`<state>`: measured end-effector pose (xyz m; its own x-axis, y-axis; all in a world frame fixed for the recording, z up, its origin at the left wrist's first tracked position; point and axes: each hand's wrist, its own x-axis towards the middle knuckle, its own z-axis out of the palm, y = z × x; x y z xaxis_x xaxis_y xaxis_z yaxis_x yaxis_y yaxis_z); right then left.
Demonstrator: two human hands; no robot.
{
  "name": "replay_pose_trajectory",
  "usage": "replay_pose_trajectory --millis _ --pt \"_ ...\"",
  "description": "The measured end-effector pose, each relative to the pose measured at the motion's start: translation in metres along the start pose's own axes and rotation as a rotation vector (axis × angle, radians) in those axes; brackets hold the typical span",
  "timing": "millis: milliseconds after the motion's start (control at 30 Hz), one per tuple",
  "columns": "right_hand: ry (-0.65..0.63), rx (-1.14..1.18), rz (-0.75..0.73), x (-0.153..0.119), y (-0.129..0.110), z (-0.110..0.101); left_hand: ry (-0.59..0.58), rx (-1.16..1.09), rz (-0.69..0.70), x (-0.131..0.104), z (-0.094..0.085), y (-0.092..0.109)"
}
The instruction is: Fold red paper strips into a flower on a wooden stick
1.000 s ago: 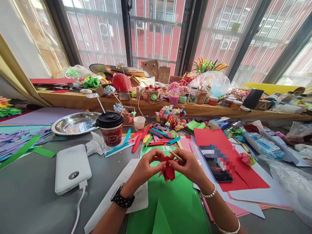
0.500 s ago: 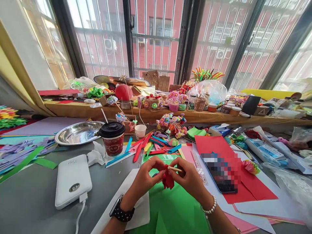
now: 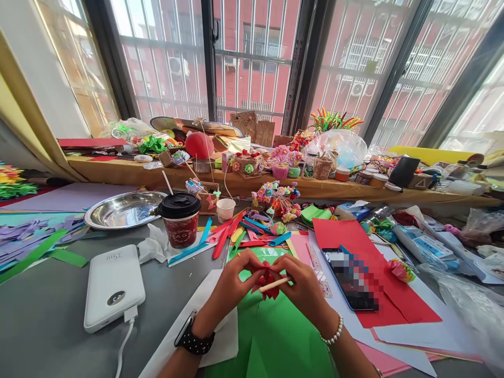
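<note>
A small folded red paper flower (image 3: 271, 292) is pinched between both hands, above a sheet of green paper (image 3: 287, 336). My left hand (image 3: 241, 278) closes its thumb and index finger on the flower's left side. At the upper right of the flower, the fingertips of my right hand (image 3: 296, 281) press together on the paper. A thin pale wooden stick (image 3: 275, 284) lies across my right fingers, its tip slanting down to the left in front of the flower. My fingers partly hide the flower.
To the left stand a lidded cup with a straw (image 3: 180, 223), a white power bank (image 3: 115, 289) and a metal plate (image 3: 125, 211). Colourful paper strips (image 3: 252, 231) lie ahead. On the right, a phone (image 3: 348, 281) rests on red paper (image 3: 409, 299). Flower crafts crowd the window ledge (image 3: 252, 184).
The stick has swung from beside my right fingertips to slant down-left across the front of the flower. Both hands still pinch the red paper, and the view has shifted slightly.
</note>
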<state>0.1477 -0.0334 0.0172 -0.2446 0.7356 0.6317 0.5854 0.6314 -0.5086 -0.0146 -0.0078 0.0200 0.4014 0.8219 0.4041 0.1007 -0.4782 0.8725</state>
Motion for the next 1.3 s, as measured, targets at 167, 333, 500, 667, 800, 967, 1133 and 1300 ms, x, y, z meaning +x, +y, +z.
replay_pose_trajectory --millis 167,333,500,667,800,967,1133,1300 --pt "0.073 -0.188 -0.153 -0.0013 0.0025 0.0018 0.067 0.091 0.054 0.0006 0.0009 -0.0046" --pt "0.112 -0.260 -0.196 -0.0007 0.0034 0.0017 -0.006 0.000 -0.030 0.0018 -0.0006 -0.0031" --pt "0.114 -0.301 -0.214 -0.0008 0.0036 0.0030 -0.020 -0.045 -0.096 0.0011 -0.0014 -0.0010" --pt "0.104 -0.436 -0.319 -0.0026 0.0021 0.0036 0.044 0.029 -0.061 0.0002 0.0014 -0.0028" --pt "0.069 -0.499 -0.359 -0.0046 0.0035 0.0032 0.052 0.064 -0.072 0.0006 0.0027 -0.0028" --pt "0.128 -0.480 -0.349 -0.0052 0.0048 0.0042 0.050 0.106 -0.097 0.0021 0.0015 -0.0029" --pt "0.131 -0.483 -0.360 -0.0050 0.0045 0.0061 0.047 0.172 -0.063 0.0023 0.0014 -0.0069" --pt "0.164 -0.458 -0.367 -0.0030 0.0042 0.0068 0.079 0.223 -0.037 0.0022 0.0033 -0.0106"
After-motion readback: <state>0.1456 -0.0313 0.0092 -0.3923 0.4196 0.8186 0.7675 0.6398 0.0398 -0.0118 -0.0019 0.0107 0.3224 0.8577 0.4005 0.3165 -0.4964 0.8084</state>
